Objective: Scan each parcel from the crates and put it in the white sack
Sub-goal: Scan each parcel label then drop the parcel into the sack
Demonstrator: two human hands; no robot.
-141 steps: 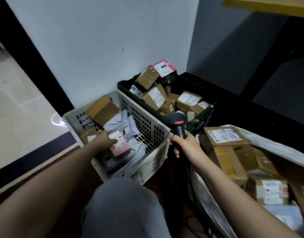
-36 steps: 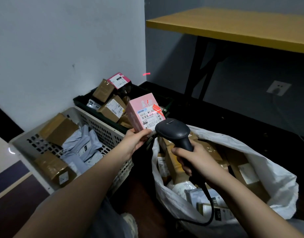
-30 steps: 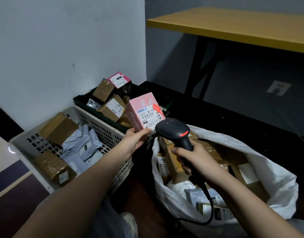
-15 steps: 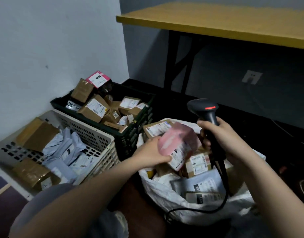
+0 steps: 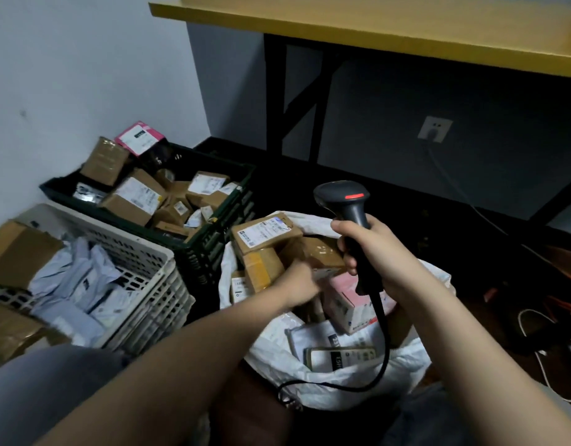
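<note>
while left grip [image 5: 302,278] blurs, pink parcel [image 5: 345,300] beside

A pink parcel [image 5: 348,300] in the white sack [image 5: 342,378], brown cartons [image 5: 265,235], a dark green crate [image 5: 219,233]

Pink parcel [image 5: 345,304] moved from scan position into the white sack [image 5: 342,375]; left hand [image 5: 302,281] now down inside it, scanner [image 5: 348,207] raised.

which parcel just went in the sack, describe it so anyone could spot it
Start at the white sack on the floor below the yellow table. Among the parcels in its mouth, look just under the right hand gripping the scanner. It is the pink box, the only pink one among brown cartons and grey mailers.
</note>
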